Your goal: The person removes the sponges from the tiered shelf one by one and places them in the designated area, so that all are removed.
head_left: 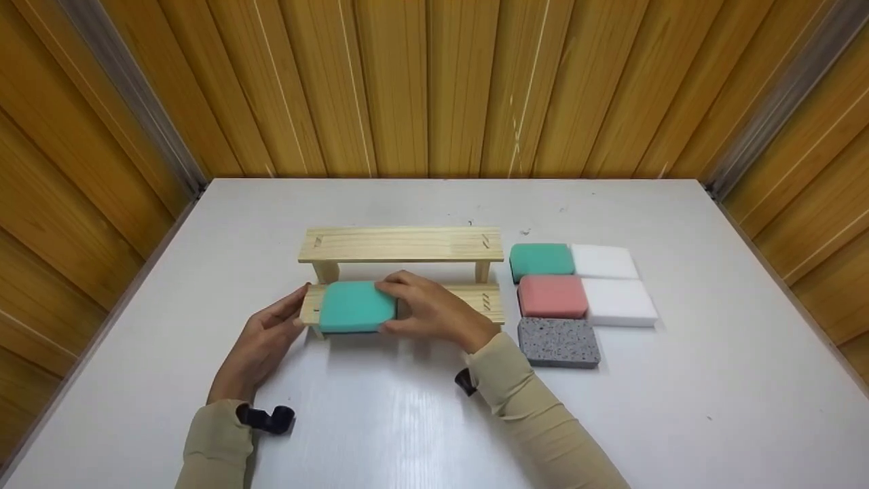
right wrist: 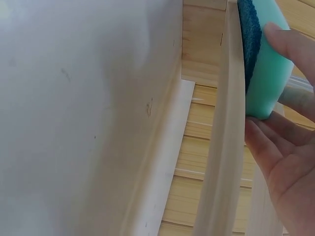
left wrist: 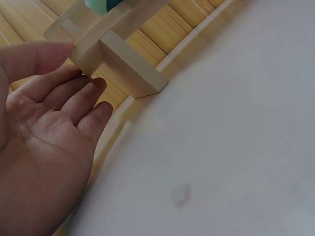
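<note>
A turquoise sponge (head_left: 358, 306) with a dark blue scouring pad (right wrist: 250, 42) underneath lies flat on the lower front plank of a two-step wooden rack (head_left: 400, 246), near its left end. My right hand (head_left: 438, 309) grips the sponge's right side, with the fingertips down at the plank in the right wrist view. At the rack's left end, my left hand (head_left: 261, 343) holds the front plank's end between thumb and index finger. The other fingers of that hand (left wrist: 59, 113) are loosely bent beside the plank's leg (left wrist: 133, 69) in the left wrist view.
To the right of the rack lie a green sponge (head_left: 542, 259), a pink sponge (head_left: 552, 296), a speckled grey block (head_left: 559, 342) and two white sponges (head_left: 604, 261), set close together. Wood-patterned panels (head_left: 461, 88) stand behind and beside the white table (head_left: 380, 435).
</note>
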The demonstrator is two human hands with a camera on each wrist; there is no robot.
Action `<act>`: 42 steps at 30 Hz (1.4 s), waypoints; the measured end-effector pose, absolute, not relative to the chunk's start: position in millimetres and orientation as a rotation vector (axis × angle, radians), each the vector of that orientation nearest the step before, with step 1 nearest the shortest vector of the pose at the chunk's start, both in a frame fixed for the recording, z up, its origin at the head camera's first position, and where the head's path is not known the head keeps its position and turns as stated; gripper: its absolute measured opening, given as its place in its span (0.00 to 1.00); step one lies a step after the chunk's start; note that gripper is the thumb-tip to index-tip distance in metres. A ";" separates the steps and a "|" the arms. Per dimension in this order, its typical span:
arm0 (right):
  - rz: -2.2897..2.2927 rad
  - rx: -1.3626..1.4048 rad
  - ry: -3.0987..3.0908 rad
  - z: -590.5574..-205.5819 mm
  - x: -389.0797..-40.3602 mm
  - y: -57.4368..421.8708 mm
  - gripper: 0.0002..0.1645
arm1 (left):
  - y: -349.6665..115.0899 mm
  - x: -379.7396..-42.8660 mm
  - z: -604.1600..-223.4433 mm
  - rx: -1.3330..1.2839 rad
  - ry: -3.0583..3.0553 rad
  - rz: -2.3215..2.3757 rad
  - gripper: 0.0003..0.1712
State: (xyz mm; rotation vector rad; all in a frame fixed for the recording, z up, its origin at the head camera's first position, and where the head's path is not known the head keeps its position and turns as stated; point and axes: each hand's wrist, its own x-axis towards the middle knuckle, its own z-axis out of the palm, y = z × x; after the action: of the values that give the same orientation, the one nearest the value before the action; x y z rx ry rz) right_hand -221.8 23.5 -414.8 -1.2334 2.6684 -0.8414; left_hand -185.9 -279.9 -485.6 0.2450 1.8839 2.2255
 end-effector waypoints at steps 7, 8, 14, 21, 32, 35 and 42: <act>-0.855 -1.225 2.673 -410.7 -218.9 35.2 0.40 | -280.8 -185.6 -485.7 0.252 1.881 2.221 0.39; -0.852 -1.229 2.675 -409.8 -218.6 37.1 0.40 | -280.8 -185.7 -485.8 0.259 1.884 2.218 0.39; -0.834 -1.286 2.682 -404.6 -217.0 49.6 0.39 | -281.1 -185.5 -487.9 0.278 1.858 2.241 0.39; -0.837 -1.328 2.678 -396.0 -216.2 70.8 0.40 | -280.9 -185.1 -488.8 0.274 1.812 2.272 0.39; -0.868 -1.299 2.672 -387.0 -215.0 109.4 0.40 | -280.4 -184.8 -486.4 0.266 1.833 2.264 0.38; -0.874 -1.284 2.671 -386.1 -214.0 120.0 0.39 | -280.4 -184.7 -486.3 0.263 1.841 2.260 0.38; -0.878 -1.297 2.696 -383.2 -213.5 143.0 0.39 | -280.8 -185.2 -487.8 0.281 1.819 2.275 0.38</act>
State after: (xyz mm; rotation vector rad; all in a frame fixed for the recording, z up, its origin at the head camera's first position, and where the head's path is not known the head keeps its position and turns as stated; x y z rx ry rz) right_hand -213.5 143.0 -383.2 -1.2968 2.6961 -0.8777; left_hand -185.2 -280.8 -487.8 0.2815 1.8189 2.2750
